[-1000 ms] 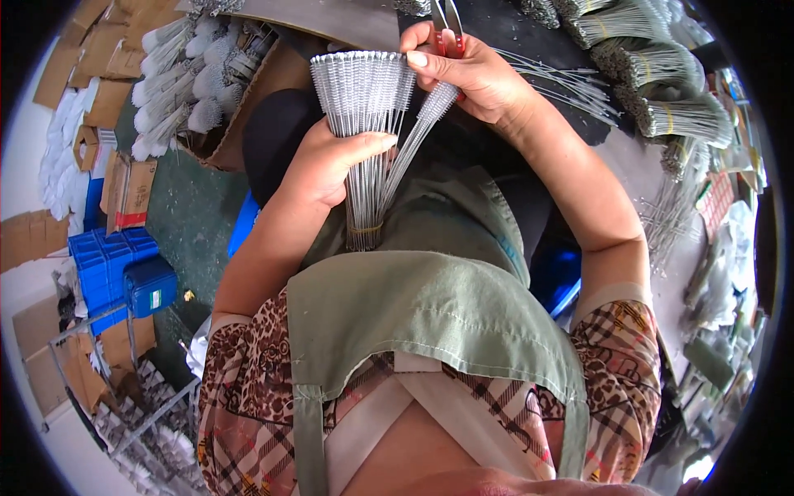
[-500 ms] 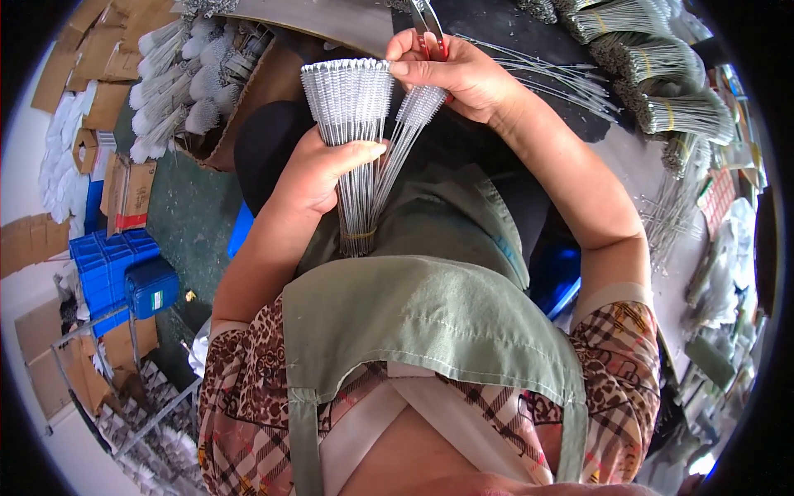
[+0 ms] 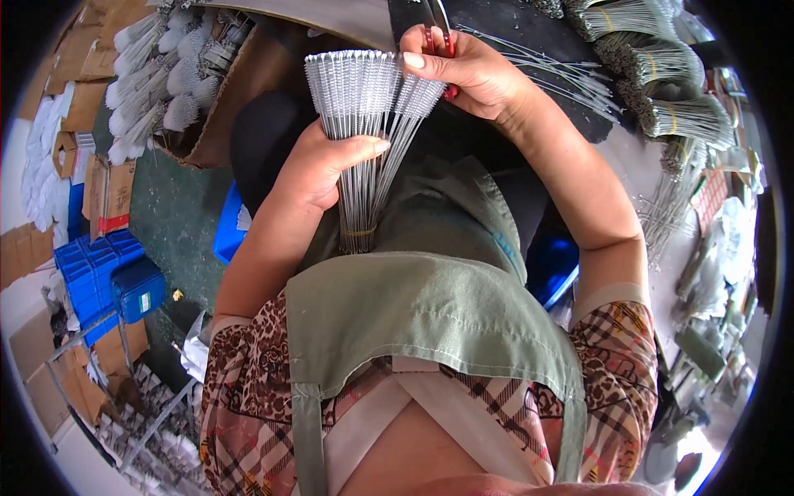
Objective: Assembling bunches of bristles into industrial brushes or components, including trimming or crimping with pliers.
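My left hand (image 3: 318, 169) is closed around a bundle of thin wire brushes (image 3: 351, 87), thumb across the stems. White bristles fan out at the top, and a yellow band (image 3: 358, 233) rings the lower stem ends. A smaller group of brushes (image 3: 418, 97) leans out to the right from the same grip. Beside their tops is my right hand (image 3: 484, 78), closed on a red-handled tool (image 3: 429, 38) with two metal arms; I cannot tell whether it is scissors or pliers. The right thumb touches or nearly touches the bristle tips.
Loose wire stems (image 3: 554, 70) lie on a dark mat at the upper right. Banded brush bundles (image 3: 686, 120) are piled beyond them. A cardboard box (image 3: 211, 124) at the upper left stands beside bundled white brushes (image 3: 169, 74). Blue crates (image 3: 95, 260) stand at the left.
The bundle's top has shifted slightly right and up, and the leaning brushes sit closer under my right hand. The right hand has moved slightly right. The surroundings at left have slid left in view.
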`<state>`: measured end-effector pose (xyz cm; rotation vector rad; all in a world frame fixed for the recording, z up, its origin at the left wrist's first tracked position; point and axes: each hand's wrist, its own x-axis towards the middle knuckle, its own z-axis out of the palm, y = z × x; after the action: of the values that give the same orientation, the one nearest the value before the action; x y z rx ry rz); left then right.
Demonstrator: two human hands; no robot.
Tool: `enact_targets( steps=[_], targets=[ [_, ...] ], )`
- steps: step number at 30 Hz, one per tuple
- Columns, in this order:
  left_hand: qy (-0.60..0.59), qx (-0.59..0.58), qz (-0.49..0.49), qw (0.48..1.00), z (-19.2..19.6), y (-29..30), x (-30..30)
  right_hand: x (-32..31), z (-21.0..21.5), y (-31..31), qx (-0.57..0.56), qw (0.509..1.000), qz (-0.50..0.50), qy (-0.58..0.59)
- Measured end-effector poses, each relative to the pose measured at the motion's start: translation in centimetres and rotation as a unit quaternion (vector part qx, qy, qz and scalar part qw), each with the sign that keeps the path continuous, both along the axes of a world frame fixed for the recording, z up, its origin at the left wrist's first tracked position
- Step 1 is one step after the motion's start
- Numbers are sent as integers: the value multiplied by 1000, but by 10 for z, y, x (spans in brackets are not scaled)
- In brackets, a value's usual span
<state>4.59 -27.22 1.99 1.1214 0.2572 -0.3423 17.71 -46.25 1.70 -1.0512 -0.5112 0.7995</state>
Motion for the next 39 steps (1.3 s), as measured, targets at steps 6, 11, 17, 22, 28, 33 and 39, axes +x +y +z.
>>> enact_targets(
  steps=[6, 11, 17, 22, 28, 33, 39],
  targets=[
    [-22, 1, -7, 1000, 1, 0, 1, -5, 8, 4, 6, 998, -21, -67],
    [-34, 3, -21, 999, -1, 0, 2, -2, 7, 2, -11, 998, -28, -62],
    [-38, 10, -22, 999, -4, 4, 2, -6, 16, 1, -11, 999, -25, -36],
    [-28, 3, -23, 999, -6, 5, 2, 0, 10, 1, 15, 998, -16, -61],
    [-7, -41, -44, 998, -6, 7, 3, -3, 18, -1, 22, 999, 15, -34],
    [-15, -48, -34, 998, -10, 2, 1, 0, 4, -4, 26, 997, 26, -60],
    [-26, -22, -32, 999, -7, 3, 1, -1, 7, -4, -5, 1000, 24, -4]
  ],
)
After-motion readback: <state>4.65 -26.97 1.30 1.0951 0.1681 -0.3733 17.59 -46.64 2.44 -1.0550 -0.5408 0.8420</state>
